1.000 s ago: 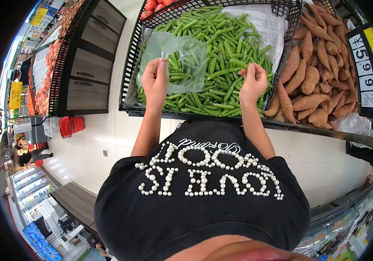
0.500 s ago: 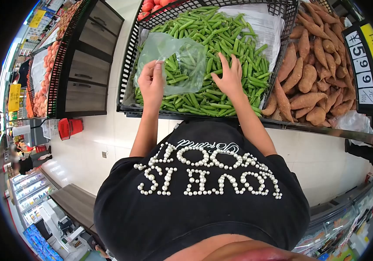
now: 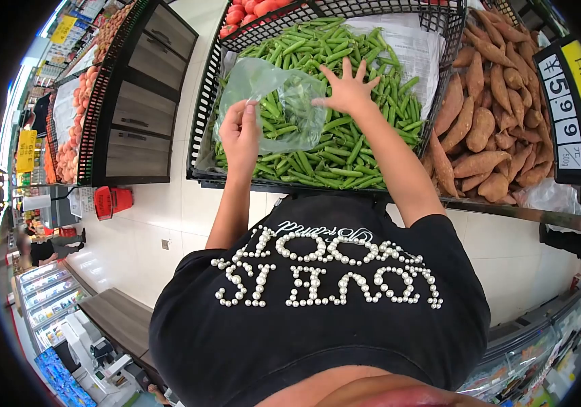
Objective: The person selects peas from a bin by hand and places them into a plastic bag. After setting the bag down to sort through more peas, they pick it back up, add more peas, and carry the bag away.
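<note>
A thin clear plastic bag (image 3: 273, 102) hangs from my left hand (image 3: 241, 132), whose thumb and fingers pinch its edge. Beneath the bag lies a heap of green pea pods (image 3: 334, 163) in a black plastic crate (image 3: 201, 129). Over the middle of the heap my right hand (image 3: 350, 89) is spread wide with its palm down and nothing in it. Its thumb is close to the right side of the bag; whether they touch I cannot tell.
Sweet potatoes (image 3: 480, 125) fill the bin to the right, beside a price sign (image 3: 565, 112). Tomatoes (image 3: 249, 12) sit behind the crate. At the left are a dark cabinet (image 3: 144, 102) and a red basket (image 3: 112, 201). A person (image 3: 49, 249) is at the far left.
My right hand has moved forward and slightly left across the pods, with its fingers spread wider. My left hand still pinches the bag, slightly further right in view.
</note>
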`<state>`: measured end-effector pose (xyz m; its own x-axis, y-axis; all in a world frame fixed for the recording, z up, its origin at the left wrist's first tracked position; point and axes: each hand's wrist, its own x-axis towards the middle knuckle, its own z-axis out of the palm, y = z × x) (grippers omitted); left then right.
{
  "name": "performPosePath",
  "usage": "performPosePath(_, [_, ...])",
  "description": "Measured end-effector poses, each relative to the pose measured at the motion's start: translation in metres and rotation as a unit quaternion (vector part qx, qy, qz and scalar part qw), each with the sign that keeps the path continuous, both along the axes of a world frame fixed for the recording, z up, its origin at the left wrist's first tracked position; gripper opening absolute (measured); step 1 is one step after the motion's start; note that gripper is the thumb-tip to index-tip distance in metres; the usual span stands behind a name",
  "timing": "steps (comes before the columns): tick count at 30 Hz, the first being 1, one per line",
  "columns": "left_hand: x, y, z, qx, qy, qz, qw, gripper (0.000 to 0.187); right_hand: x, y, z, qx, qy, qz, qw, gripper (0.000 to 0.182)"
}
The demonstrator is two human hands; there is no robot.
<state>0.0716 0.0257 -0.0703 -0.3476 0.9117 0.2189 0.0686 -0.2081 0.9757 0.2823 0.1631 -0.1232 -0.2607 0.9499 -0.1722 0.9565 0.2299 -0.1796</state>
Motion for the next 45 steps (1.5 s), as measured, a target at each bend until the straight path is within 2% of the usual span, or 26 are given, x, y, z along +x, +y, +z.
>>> performPosePath(2, [0.000,0.001,0.001,0.000,-0.010,0.001,1.000,0.017,-0.001,-0.010,0.002,-0.016,-0.019,0.024,0.999,0.093])
performPosePath(3, [0.002,0.001,0.003,0.001,-0.016,0.001,1.000,0.016,0.002,-0.021,0.007,-0.009,-0.018,0.033,0.999,0.088])
performPosePath(7, [0.000,0.000,0.002,0.010,0.001,-0.005,1.000,0.016,0.003,-0.046,-0.003,-0.023,0.043,-0.013,0.999,0.077])
performPosePath(13, [0.002,-0.002,0.004,-0.001,-0.004,-0.005,1.000,0.016,0.004,-0.061,-0.016,0.019,0.120,-0.055,0.991,0.072])
performPosePath(16, [0.000,0.000,0.004,0.010,0.017,0.005,1.000,0.017,-0.006,-0.059,-0.017,0.037,0.119,-0.070,0.990,0.071])
performPosePath(19, [0.000,0.001,0.005,0.005,0.024,-0.004,1.000,0.018,-0.014,-0.052,-0.011,-0.010,0.116,-0.086,0.989,0.075])
performPosePath(22, [0.000,0.003,0.007,0.016,0.026,-0.009,1.000,0.018,-0.007,-0.056,-0.029,0.073,0.143,-0.069,0.985,0.072])
performPosePath(23, [0.000,0.003,0.008,0.017,0.016,-0.016,1.000,0.018,-0.006,-0.058,-0.031,0.087,0.148,-0.068,0.983,0.066])
performPosePath(27, [0.001,-0.001,0.011,0.024,0.016,-0.004,1.000,0.016,0.004,-0.062,-0.028,0.072,0.188,-0.054,0.978,0.055])
performPosePath(30, [-0.002,-0.003,0.009,0.028,0.009,-0.007,1.000,0.016,0.019,-0.058,-0.037,0.096,0.230,-0.047,0.967,0.054])
performPosePath(34, [-0.003,-0.006,0.010,0.017,0.005,-0.008,1.000,0.017,0.040,-0.049,-0.037,0.105,0.379,-0.072,0.917,0.062])
performPosePath(35, [-0.004,-0.006,0.010,0.015,0.011,-0.010,1.000,0.018,0.045,-0.046,-0.037,0.110,0.402,-0.088,0.905,0.069])
performPosePath(38, [-0.004,-0.004,0.010,0.013,0.020,-0.012,1.000,0.019,0.059,-0.032,-0.037,0.115,0.461,-0.152,0.867,0.076])
performPosePath(39, [-0.004,-0.004,0.010,0.013,0.021,-0.013,1.000,0.019,0.067,-0.021,-0.035,0.061,0.522,-0.142,0.839,0.082])
performPosePath(40, [-0.003,-0.003,0.009,0.013,0.023,-0.015,1.000,0.019,0.070,-0.014,-0.036,0.055,0.584,-0.142,0.798,0.078])
performPosePath(42, [-0.002,0.000,0.008,0.014,0.027,-0.019,0.999,0.019,0.069,-0.030,0.016,-0.062,0.719,-0.132,0.680,0.075])
performPosePath(45, [0.002,0.001,0.009,0.018,0.015,-0.016,1.000,0.016,0.069,-0.032,0.034,-0.114,0.776,-0.144,0.603,0.070])
